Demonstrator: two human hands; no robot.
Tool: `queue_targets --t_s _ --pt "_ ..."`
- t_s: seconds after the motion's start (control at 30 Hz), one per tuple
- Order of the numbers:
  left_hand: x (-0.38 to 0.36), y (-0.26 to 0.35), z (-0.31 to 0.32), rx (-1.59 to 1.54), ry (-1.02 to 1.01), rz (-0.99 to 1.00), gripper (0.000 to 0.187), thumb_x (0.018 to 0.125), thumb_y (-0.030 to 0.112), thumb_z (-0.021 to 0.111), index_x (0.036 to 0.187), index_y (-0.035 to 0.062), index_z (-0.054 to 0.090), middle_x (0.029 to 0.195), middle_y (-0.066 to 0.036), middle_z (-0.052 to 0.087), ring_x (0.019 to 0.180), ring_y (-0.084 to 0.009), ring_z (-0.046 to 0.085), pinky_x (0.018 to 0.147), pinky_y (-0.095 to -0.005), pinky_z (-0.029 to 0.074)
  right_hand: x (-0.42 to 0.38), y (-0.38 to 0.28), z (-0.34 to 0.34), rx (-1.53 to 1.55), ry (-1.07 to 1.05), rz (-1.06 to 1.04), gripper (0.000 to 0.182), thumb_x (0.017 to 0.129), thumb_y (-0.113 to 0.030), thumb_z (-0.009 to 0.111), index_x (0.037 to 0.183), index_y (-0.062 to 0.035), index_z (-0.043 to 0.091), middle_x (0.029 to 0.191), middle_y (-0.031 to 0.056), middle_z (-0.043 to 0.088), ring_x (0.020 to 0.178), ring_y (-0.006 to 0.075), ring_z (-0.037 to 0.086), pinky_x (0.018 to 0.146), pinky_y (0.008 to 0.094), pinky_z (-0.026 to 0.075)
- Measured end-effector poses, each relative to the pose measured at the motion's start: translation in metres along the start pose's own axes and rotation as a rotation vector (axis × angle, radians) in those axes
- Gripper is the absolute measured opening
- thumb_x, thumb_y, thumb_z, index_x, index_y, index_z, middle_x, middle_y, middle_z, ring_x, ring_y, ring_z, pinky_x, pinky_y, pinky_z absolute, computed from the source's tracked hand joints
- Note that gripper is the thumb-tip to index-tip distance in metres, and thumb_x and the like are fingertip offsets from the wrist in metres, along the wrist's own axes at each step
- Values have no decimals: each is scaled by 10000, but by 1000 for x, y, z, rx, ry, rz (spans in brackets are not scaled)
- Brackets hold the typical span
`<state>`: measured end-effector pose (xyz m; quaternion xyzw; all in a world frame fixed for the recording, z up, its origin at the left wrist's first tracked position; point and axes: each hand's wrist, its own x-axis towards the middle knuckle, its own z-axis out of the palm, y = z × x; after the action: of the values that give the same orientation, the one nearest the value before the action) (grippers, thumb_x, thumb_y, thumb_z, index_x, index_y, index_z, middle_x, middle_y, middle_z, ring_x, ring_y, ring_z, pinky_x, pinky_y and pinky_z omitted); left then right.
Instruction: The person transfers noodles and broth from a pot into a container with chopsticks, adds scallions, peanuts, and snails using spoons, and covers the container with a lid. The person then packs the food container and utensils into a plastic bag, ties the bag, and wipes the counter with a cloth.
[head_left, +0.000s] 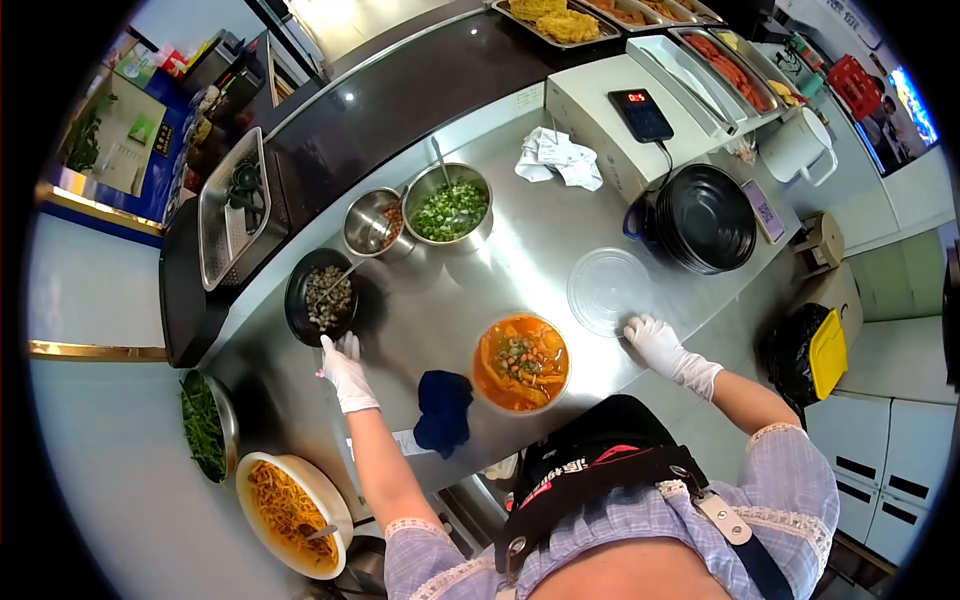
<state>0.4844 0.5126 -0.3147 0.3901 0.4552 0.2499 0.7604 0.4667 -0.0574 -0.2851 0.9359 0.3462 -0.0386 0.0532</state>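
Observation:
My left hand (pixel 346 374), in a white glove, is at the near edge of a black bowl (pixel 322 297) of chopped brown food with a spoon; its fingers are apart and hold nothing visible. My right hand (pixel 656 345), also gloved, has curled fingers at the lower right edge of a clear round lid (pixel 608 291) lying flat on the steel counter (pixel 430 307). Between my hands stands a round container of red soup (pixel 520 363) with green onion and nuts on top. A dark blue cloth (pixel 442 412) lies left of it.
Behind are a steel bowl of chopped green onion (pixel 449 210) and a smaller steel bowl of nuts (pixel 376 222). Stacked black bowls (pixel 706 219) and crumpled white paper (pixel 558 158) stand right. Lower left are a bowl of greens (pixel 205 425) and an oval bowl of orange strips (pixel 294 513).

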Motion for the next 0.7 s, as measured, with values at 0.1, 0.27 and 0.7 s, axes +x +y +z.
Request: queue_targets --t_s 0.1,0.27,0.7 --pt "-39 7 -2 158 116 96 291 952 211 489 1133 -16 512 1061 -125 576 939 -244 591 807 -370 498 8 1 8 -98 -50 -22 135 777 -186 551 866 -86 565 872 54 542 802 194 561 600 316 502" --pt "-210 10 9 454 -130 524 211 972 157 435 1039 -13 541 782 -47 566 738 -120 544 655 -273 456 20 19 -20 204 168 252 238 788 -194 595 976 -49 579 981 107 569 887 269 574 716 381 507" --pt "-364 -220 27 409 -802 -842 475 949 179 501 1329 -69 362 1219 -169 523 1109 -262 548 942 -344 455 17 15 -14 378 12 410 940 603 -384 802 1368 -49 371 1349 159 418 1265 330 367 1022 426 322"
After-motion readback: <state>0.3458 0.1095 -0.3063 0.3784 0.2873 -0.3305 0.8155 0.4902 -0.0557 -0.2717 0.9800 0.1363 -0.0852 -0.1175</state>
